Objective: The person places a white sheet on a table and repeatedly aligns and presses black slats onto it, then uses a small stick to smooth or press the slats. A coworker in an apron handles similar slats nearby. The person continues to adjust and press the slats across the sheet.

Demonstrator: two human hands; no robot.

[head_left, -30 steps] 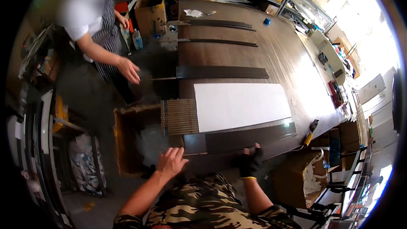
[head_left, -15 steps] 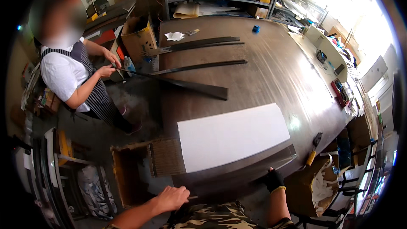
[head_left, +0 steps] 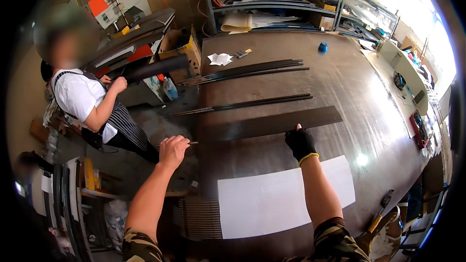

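A long, dark flat strip [head_left: 272, 124] stretches across the middle of the table, its wide end to the right. My left hand [head_left: 174, 151], bare, is closed at its left end on a thin rod [head_left: 193, 142] whose tip pokes out past the fingers. On the strip's near edge, my right hand [head_left: 299, 143] in a black glove is closed, with the thumb tip bare on top; its other fingers are partly hidden. Beneath my right forearm lies a white ribbed sheet [head_left: 262, 204], overlapping a stack of dark strips or rods [head_left: 200, 218].
Farther back lie several thin dark strips [head_left: 247, 70] and a pair of them [head_left: 242, 104]. At the left, a person in a striped apron [head_left: 128, 126] holds another dark strip [head_left: 153, 68]. A yellow-handled tool [head_left: 381, 211] rests at the table's right edge. Shelves [head_left: 276, 7] stand behind.
Both my hands have moved forward from the near edge to the table's middle, with the dark strip. The other person has swung their strip off the table, up and left. The view has shifted.
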